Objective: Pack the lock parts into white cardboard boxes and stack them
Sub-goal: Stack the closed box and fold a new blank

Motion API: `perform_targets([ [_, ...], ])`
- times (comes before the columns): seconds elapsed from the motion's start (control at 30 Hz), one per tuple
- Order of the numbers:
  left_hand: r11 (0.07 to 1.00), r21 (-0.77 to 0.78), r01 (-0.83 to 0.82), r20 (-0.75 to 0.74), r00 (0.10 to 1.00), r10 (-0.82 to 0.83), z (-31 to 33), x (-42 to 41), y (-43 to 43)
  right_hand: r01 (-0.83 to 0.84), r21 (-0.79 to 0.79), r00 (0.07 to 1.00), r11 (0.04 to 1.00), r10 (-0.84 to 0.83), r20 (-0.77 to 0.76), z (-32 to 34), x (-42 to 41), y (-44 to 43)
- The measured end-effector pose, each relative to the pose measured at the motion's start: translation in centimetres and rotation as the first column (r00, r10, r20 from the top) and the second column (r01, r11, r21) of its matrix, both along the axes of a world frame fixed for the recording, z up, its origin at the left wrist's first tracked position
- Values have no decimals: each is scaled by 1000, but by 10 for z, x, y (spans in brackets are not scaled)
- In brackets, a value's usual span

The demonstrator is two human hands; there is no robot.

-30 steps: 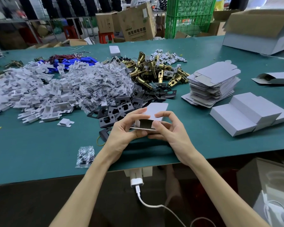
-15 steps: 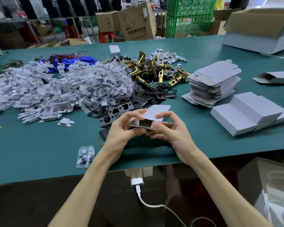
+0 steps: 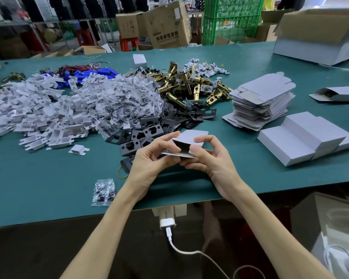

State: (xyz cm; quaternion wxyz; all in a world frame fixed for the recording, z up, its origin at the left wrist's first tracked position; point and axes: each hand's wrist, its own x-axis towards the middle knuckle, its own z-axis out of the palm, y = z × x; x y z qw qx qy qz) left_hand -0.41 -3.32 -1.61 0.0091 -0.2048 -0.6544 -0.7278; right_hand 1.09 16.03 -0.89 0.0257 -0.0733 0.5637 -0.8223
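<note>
- At 6 o'clock of the scene, near the front edge of the green table point(image 3: 48, 188), the person is holding a small white cardboard box point(image 3: 187, 135) just above the surface. Its open mouth is facing the person. The inside is looking dark, so I cannot tell if any part is in it.
- To my judgement, the step in hand is the opening and shaping of this box for filling. The next move is probably asking one hand to let go and fetch lock parts while the other hand guards the open mouth.
- The left hand point(image 3: 149, 162) is gripping the left side of the box, with fingers curled over the top and the thumb pressing at the lower edge.
- The right hand point(image 3: 214, 160) is pinching the right side between the bent forefinger and the thumb.
- At 8 o'clock from the hands, a small clear plastic bag of dark screws point(image 3: 103, 191) is lying alone.
- At 11 o'clock, just behind the hands, flat black metal plates point(image 3: 149, 130) are lying in a heap.
- At 3 o'clock, well apart, closed white boxes point(image 3: 306, 137) are lying stacked together.
- At 2 o'clock, farther away, a stack of flat white box blanks point(image 3: 264, 101) is waiting.
- At 12 o'clock, far behind, brass-coloured metal latch bolts point(image 3: 189, 85) are lying in a pile.
</note>
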Motion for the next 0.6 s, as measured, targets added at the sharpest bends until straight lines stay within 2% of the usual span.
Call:
perform_targets([
  [0.6, 999, -41, -25, -44, 999, 23, 2, 2, 0, -70, 29, 997, 997, 71, -29, 2, 0, 1],
])
